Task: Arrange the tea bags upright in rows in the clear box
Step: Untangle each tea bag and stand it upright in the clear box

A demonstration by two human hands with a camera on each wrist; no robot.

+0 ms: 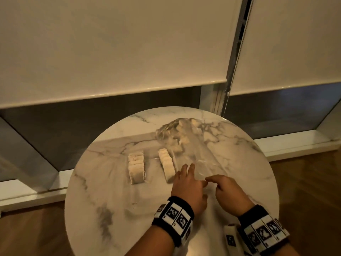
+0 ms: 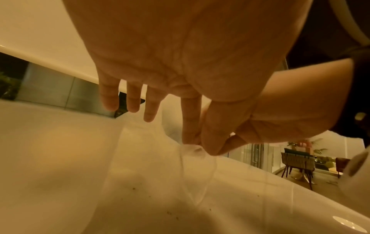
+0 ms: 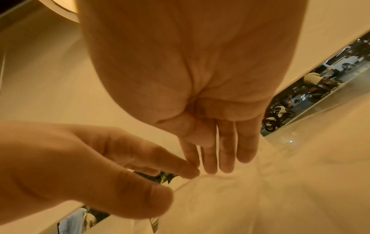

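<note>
Two rows of tea bags stand upright on the round marble table; a thin edge between them hints at the clear box, whose walls barely show. A clear plastic bag lies right of them, with more tea bags bunched at its far end. My left hand pinches the bag's near edge between thumb and index finger, its other fingers straight. My right hand meets it fingertip to fingertip and pinches the same edge.
A white block with a black-and-white marker lies at the table's near edge by my right wrist. Lowered roller blinds and a window sill stand behind the table. Wooden floor surrounds it.
</note>
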